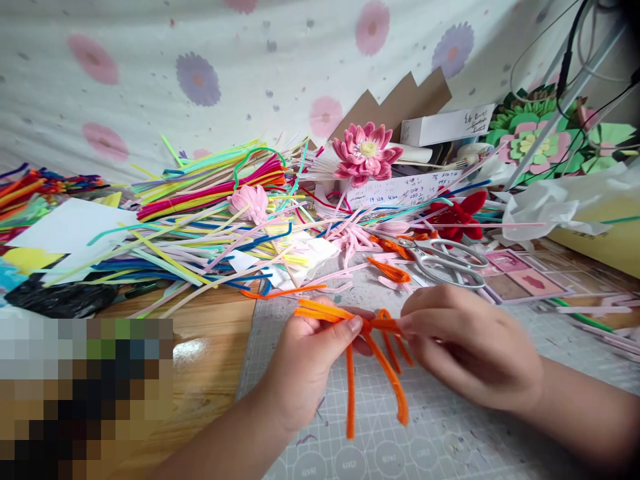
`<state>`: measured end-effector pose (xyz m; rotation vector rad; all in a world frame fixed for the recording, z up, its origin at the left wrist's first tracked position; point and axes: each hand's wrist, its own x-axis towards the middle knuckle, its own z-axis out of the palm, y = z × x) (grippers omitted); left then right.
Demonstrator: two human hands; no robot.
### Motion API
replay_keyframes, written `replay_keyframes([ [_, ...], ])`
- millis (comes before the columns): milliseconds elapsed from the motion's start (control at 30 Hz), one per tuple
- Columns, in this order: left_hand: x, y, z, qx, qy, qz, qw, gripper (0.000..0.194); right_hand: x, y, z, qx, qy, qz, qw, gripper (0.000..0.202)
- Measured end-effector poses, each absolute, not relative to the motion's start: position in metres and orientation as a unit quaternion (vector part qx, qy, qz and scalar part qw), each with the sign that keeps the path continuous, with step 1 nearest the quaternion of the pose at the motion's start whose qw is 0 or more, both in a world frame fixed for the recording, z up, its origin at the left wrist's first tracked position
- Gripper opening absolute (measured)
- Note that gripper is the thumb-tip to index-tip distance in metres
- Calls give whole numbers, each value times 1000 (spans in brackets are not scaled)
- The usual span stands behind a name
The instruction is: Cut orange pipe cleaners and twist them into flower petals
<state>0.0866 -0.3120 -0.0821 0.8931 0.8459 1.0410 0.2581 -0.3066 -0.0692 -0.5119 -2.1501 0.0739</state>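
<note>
Above a grey cutting mat point(320, 433), my left hand point(315, 360) pinches a bunch of orange pipe cleaners point(377, 357) where they cross. Several strands hang downward, and a few point left over my thumb. My right hand point(465, 347) is closed, its thumb and fingertips gripping the strands that reach to the right. How the pipe cleaners join is partly hidden behind my left thumb and fingers. Just beyond my hands lie silver-handled scissors point(445, 261) and small folded orange pipe cleaner loops point(390, 270).
A heap of colourful pipe cleaners point(200, 220) spreads across the back left of the wooden table point(210, 347). A pink pipe cleaner flower point(367, 152), a red one point(457, 217) and a white box point(447, 125) are behind. At right sits a palette point(523, 275) by a yellow packet point(595, 240).
</note>
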Motion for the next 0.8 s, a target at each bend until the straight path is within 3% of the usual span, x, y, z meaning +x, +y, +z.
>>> replay_keyframes([
  [200,88,-311,-81,389,377,449,711,10,258,-309,-64,-130,-884,38,447,17],
  [567,89,-316,-76,392,390,464,692,7,265,-322,-53,-158,-928,11,337,14],
  [733,90,-321,-74,398,363,439,719,9,255,-320,-72,-119,-875,0,469,18],
  [800,91,-323,-74,393,357,437,726,8,253,-318,-77,-114,-879,-11,463,19],
])
